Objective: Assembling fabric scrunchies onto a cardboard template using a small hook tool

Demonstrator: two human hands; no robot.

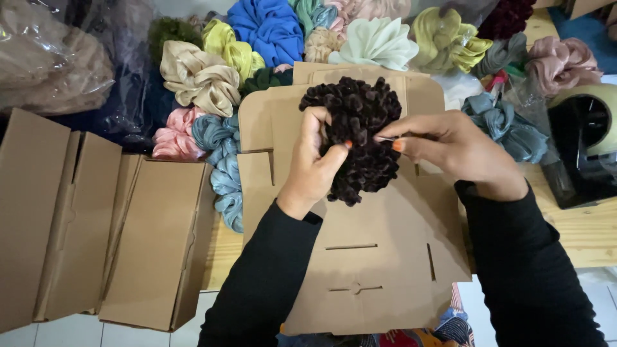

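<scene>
I see both hands on the dark brown scrunchie [357, 132], held up over the flat die-cut cardboard blank [379, 257].

Left hand [313, 168]: curled around the scrunchie's left and lower side, thumb pressed across its front, fingers tucked behind. It carries the weight.

Right hand [457, 151]: comes in from the right, thumb and forefinger pinched at the scrunchie's right edge. There looks to be something thin and pale between the fingertips, maybe a tag or a thread; too small for me to tell.

Key relation: the scrunchie sits between the hands, just left of the right fingertips and up from the left palm. It reads roughly round, slightly longer top to bottom. The left is the nearer, fuller hold; the right only touches the rim.

Edges and room:
- The cardboard blank overhangs the near edge of the wooden surface [578, 238], toward me.
- Assembled brown cartons [148, 238] stand to the left, well apart from the hands.
- A pile of coloured scrunchies [270, 29] runs along the far side, close behind the held one.
- A tape dispenser [581, 138] stands right, near the right wrist.
- Open space is mainly down over the blank.
</scene>
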